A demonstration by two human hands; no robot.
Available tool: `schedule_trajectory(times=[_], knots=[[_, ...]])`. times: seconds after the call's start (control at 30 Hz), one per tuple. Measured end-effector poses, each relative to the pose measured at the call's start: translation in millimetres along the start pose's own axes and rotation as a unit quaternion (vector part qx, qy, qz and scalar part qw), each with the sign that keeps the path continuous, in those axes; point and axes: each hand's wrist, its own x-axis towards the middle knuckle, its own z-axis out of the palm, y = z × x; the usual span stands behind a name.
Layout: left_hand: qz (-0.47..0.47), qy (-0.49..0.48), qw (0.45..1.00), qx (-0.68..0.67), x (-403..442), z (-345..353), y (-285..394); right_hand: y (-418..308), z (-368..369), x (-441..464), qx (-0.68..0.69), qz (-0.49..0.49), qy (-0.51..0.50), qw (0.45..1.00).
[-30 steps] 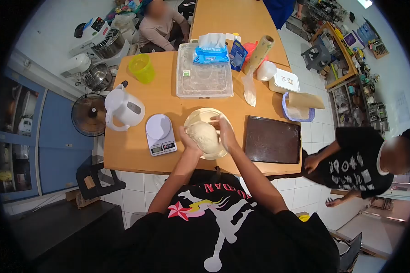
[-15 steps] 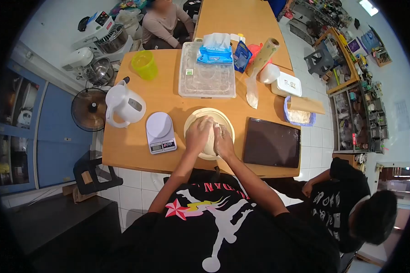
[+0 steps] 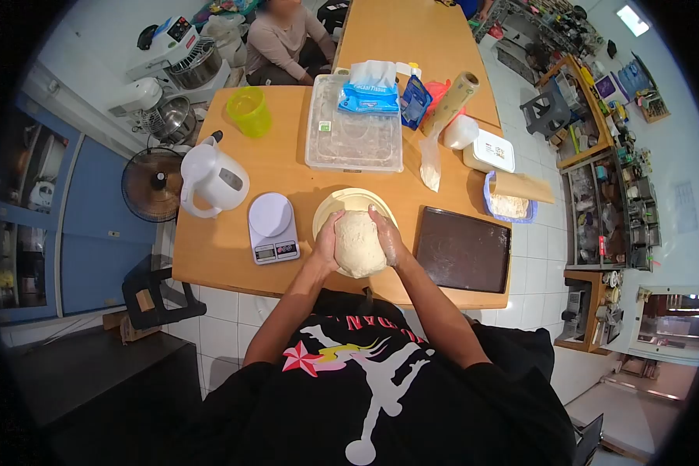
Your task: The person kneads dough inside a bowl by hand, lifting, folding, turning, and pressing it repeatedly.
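Note:
A smooth, pale ball of dough [image 3: 359, 245] is held up over a cream bowl [image 3: 330, 203], hiding most of the bowl's inside. My left hand [image 3: 327, 242] presses on its left side, and my right hand [image 3: 388, 238] cups its right side, with flour or dough on the fingers. To the left of the bowl lies a white digital scale [image 3: 272, 225]. A dark baking tray [image 3: 464, 250] rests on the table to the right.
Behind the bowl stand a lidded clear box [image 3: 353, 144] with a tissue pack [image 3: 369, 97], and a film roll [image 3: 452, 101]. A kettle [image 3: 213, 179] and yellow-green cup [image 3: 249, 113] are at left; a flour basket [image 3: 511, 206] is at right. A person [image 3: 283, 46] sits beyond.
The dough, mostly covered by my hands half a second ago, now shows between them, lifted and closer to me. The person at the right has left the view.

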Motion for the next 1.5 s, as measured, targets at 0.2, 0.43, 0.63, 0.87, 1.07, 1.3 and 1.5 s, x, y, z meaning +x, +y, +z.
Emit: schedule_trajectory(times=[0.2, 0.43, 0.63, 0.87, 1.07, 1.3, 1.5], knots=[[-0.071, -0.043, 0.996, -0.016, -3.8, -9.5, 3.5, 10.2, -23.8, 14.1, -0.235, -0.096, -0.008, 0.967], [-0.110, -0.014, 0.994, 0.003, -0.5, -11.2, 4.1, 4.1, 2.5, -11.3, -0.148, -0.078, -0.034, 0.985], [0.005, -0.021, 1.000, 0.003, -1.4, 2.6, 1.1, -22.7, 11.6, -16.7, -0.148, -0.044, -0.126, 0.980], [0.014, 0.021, 1.000, 0.016, -5.2, 9.3, -7.4, -5.7, -2.3, 10.3, -0.484, -0.158, 0.150, 0.847], [0.159, 0.162, 0.973, 0.034, 16.5, -21.8, -10.8, 42.8, -44.9, 40.3, -0.225, -0.011, 0.091, 0.970], [0.226, 0.175, 0.958, -0.027, 25.1, -12.6, -10.4, 44.5, 27.8, -1.0, -0.272, -0.193, 0.299, 0.894], [0.161, 0.067, 0.984, -0.035, 13.4, 2.1, 7.1, 12.9, 13.3, 10.6, -0.141, -0.183, 0.175, 0.957]])
